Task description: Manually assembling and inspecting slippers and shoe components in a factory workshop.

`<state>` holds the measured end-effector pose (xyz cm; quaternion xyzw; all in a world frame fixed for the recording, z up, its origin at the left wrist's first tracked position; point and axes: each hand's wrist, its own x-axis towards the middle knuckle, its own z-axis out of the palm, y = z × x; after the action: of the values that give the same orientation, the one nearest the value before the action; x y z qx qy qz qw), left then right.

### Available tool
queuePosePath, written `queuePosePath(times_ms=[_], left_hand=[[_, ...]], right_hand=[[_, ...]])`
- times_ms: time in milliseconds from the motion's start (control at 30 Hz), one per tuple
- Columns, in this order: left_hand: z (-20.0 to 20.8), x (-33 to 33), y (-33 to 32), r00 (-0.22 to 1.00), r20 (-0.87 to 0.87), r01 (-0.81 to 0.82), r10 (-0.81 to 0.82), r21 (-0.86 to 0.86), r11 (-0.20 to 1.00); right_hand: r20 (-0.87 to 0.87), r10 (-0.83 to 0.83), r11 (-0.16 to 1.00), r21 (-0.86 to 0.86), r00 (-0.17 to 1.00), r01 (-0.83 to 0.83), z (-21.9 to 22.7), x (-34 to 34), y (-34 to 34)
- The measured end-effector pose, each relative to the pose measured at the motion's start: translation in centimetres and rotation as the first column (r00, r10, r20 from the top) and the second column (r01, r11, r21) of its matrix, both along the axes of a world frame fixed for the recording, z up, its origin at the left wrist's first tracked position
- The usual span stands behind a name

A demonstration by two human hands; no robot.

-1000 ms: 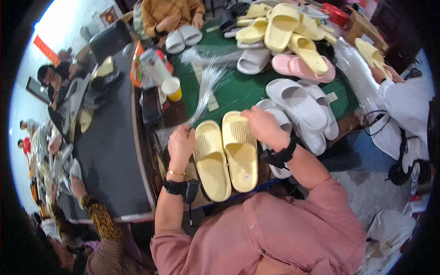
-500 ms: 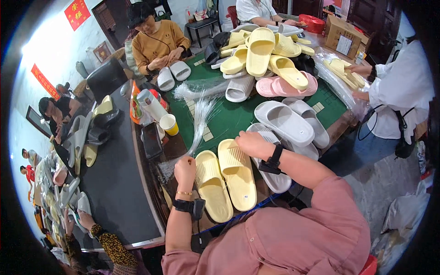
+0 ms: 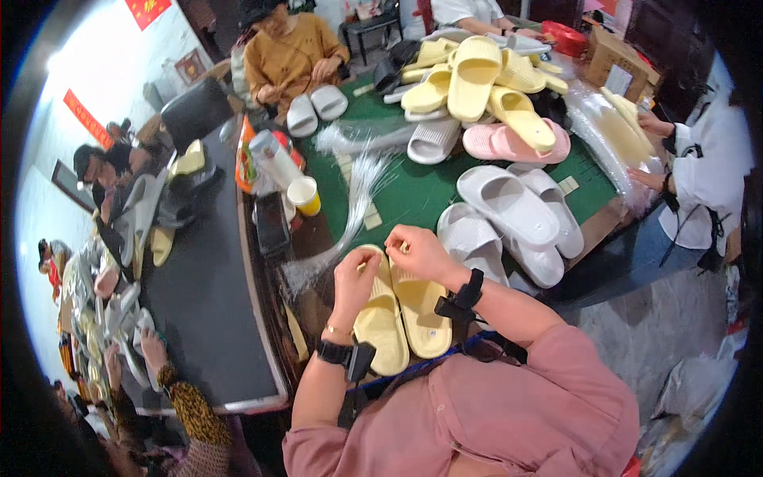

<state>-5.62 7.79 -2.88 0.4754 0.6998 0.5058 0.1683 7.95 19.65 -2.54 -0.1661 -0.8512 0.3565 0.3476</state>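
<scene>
Two hands (image 3: pixel 355 280) (image 3: pixel 421 256) partly hiding yellow slippers (image 3: pixel 383 338), gray slippers (image 3: pixel 515 208) right, strands (image 3: pixel 359 203) left

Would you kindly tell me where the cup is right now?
In the head view, the cup stands left of centre, just on the near side of the flask, and beyond and to the left of the left hand.

The front pair of slippers (image 3: pixel 383 324) lies at the table's (image 3: pixel 421 195) near edge, the left hand (image 3: pixel 356 274) and right hand (image 3: pixel 417 254) at its toe ends. Left of this pair and farther back are a bundle of strands (image 3: pixel 362 203), a cup (image 3: pixel 304 196) and a bottle (image 3: pixel 274 159); right of it, stacked slippers (image 3: pixel 513 208); well beyond it, a slipper heap (image 3: pixel 475 79); far left of it, another table (image 3: pixel 214 318).
</scene>
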Motion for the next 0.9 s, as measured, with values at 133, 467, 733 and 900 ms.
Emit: queuePosePath(times_ms=[133, 467, 733, 900], left_hand=[[-0.8, -0.2, 0.6, 0.996, 0.093, 0.016, -0.013, -0.031, 0.999], [-1.8, -0.2, 0.3, 0.973, 0.230, -0.040, 0.034, 0.022, 0.999], [-1.9, 0.3, 0.2, 0.975, 0.200, -0.107, 0.093, 0.058, 0.993], [-1.9, 0.2, 0.1, 0.970, 0.223, -0.102, 0.093, 0.031, 0.994]], right_hand=[[-0.028, 0.038, 0.906, -0.421, 0.999, -0.046, -1.7, -0.4, 0.4], [0.046, 0.028, 0.961, -0.277, 0.999, -0.014, -1.1, -0.7, -1.0], [0.037, -0.007, 0.978, -0.209, 0.999, 0.015, -1.1, -0.5, -1.1], [0.062, 0.001, 0.972, -0.234, 0.998, 0.014, -0.8, -0.5, -1.2]])
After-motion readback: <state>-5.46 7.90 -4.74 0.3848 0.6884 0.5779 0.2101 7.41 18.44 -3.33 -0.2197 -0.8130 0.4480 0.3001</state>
